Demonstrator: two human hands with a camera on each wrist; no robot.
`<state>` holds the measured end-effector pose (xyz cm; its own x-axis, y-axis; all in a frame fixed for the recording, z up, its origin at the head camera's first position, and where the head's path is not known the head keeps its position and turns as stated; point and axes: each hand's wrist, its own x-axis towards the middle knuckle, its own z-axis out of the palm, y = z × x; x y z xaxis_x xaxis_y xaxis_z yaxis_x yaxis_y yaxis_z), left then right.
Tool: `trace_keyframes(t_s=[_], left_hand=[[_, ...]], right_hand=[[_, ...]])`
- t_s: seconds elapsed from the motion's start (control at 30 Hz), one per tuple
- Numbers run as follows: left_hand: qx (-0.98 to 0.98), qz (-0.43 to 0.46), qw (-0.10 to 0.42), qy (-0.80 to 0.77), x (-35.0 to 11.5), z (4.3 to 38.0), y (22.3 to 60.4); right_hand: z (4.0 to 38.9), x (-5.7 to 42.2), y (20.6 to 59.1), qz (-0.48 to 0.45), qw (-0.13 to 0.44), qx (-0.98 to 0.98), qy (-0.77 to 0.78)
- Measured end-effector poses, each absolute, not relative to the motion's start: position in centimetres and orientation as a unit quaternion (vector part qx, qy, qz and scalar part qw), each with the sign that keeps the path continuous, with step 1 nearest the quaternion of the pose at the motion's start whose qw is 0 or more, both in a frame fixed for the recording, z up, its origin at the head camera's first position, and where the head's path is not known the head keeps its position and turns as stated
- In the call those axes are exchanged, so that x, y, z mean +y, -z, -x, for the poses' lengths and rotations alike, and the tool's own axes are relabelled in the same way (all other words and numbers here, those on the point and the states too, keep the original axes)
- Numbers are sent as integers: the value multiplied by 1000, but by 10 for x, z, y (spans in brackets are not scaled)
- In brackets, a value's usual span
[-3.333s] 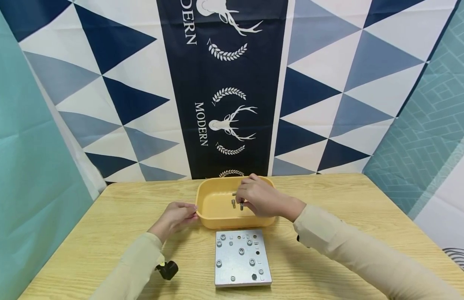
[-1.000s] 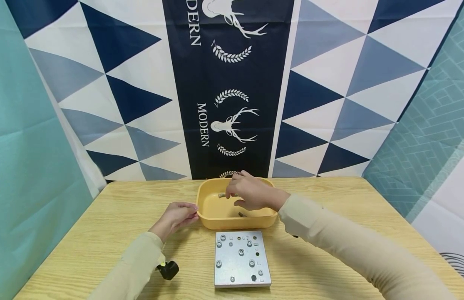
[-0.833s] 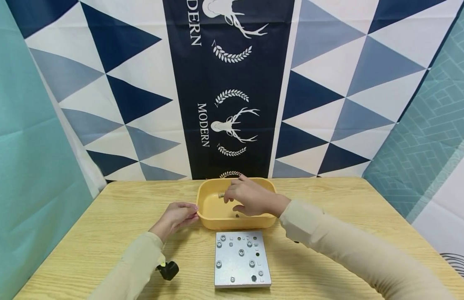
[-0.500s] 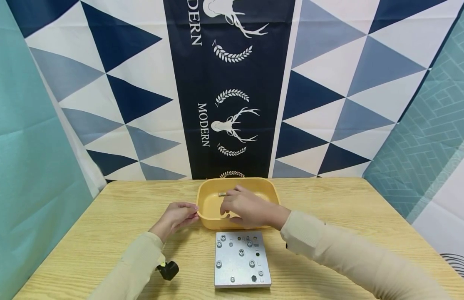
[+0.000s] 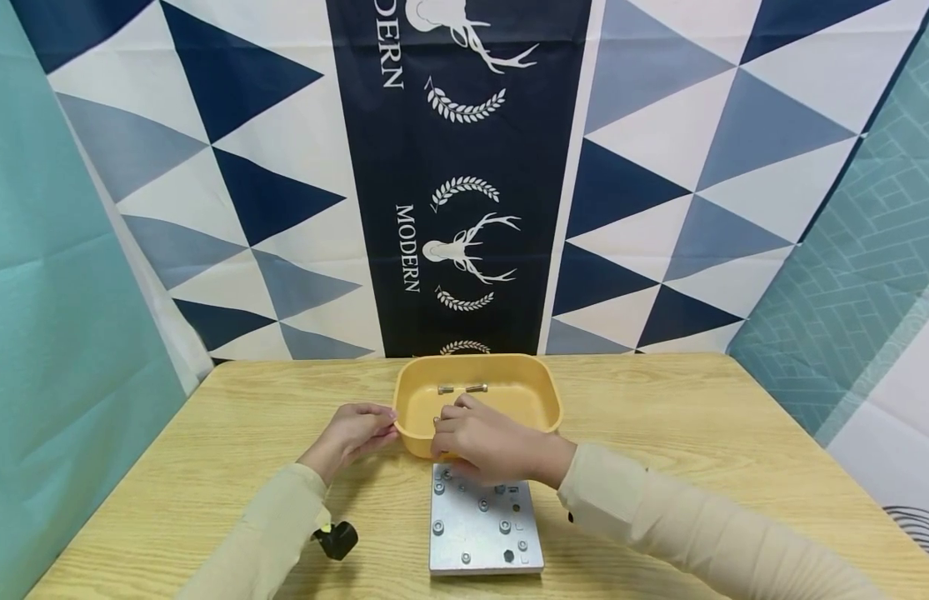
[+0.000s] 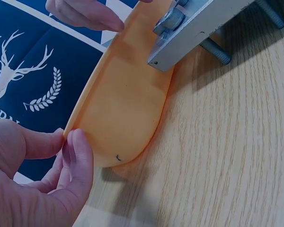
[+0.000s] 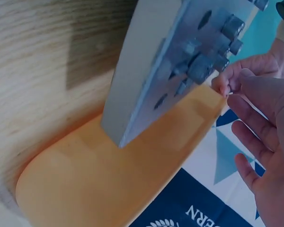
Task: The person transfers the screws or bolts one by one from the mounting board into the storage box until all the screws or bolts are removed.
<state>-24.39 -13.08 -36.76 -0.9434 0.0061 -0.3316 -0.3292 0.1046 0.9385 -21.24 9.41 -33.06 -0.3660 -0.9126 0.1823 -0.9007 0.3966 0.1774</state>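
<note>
My left hand point(image 5: 353, 435) pinches the left rim of a yellow plastic tray point(image 5: 535, 408) between thumb and fingers; the left wrist view also shows this grip. Over the tray's front edge, my right hand point(image 5: 488, 440) appears to pinch a small metal bolt point(image 5: 437, 421), mostly hidden by the fingers. In the right wrist view, the thumb and index finger come close together while the other fingers are spread. Two bolts point(image 5: 476, 388) lie near the tray's back wall. A silver metal plate point(image 5: 471, 537) with several socket-head bolts and holes sits before the tray, its far edge partly covered by my right hand.
Threaded bolt shanks point(image 6: 217, 51) stick out beneath the plate, which stands raised off the wooden table point(image 5: 269, 417). A black wrist camera point(image 5: 337, 540) hangs at the left sleeve. A patterned cloth point(image 5: 464, 167) hangs right behind the tray.
My right hand has come from inside the tray toward its front edge and the plate, with the small bolt shifting left along with it. The left hand has stayed on the rim.
</note>
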Motion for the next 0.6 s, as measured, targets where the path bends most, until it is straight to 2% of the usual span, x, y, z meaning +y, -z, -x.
trace_keyframes(t_s=[0.6], left_hand=[[734, 112, 124, -659, -130, 244, 368]], right_hand=[[210, 89, 342, -570, 128, -810, 61]])
